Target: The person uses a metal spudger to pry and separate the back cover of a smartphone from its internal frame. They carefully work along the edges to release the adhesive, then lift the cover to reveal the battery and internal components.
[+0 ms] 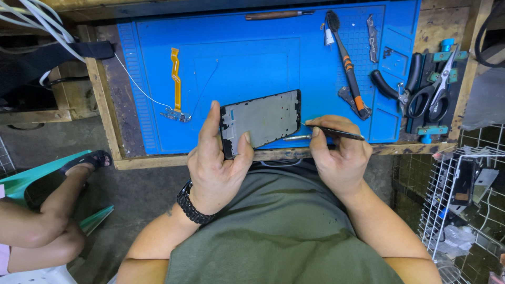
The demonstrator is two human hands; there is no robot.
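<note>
- While pinched in the left hand (215,168), sits tilted over the near edge of the mat (236,58), bare inner side up: the frame (261,120) of a phone, black-rimmed, grey inside.
- Left grip: closed on the frame, forefinger up along its left side, thumb over the lower edge, palm beneath; a black watch (192,205) on that wrist.
- Right hand (339,158): closed around a thin dark pick (336,132), held like a pen between thumb and fingers, tip just at the frame's right end. Touching or a hair short of it, cannot tell.
- Step in hand, by the look of it: working at the frame's right edge with the pick tip, frame steadied off the bench rather than laid flat.
- Calls next for a firm, unmoving left hold, a small and shallow motion of the tip along the rim, and light pressure only; a slip would send the point across the grey inner face or toward the left thumb.
- Lying on the mat, apart from both hands: an orange flex (175,79) with a small board at its end, to the left of the frame; a brush (344,58) with an orange-banded handle to the right; a screwdriver (273,14) along the far edge.
- Off the mat's right side: pliers (392,89) and scissors (436,89), side by side.
- At far left, someone else's leg (47,210) and sandalled foot, well clear of the work; at lower right, a white wire rack (447,194).
</note>
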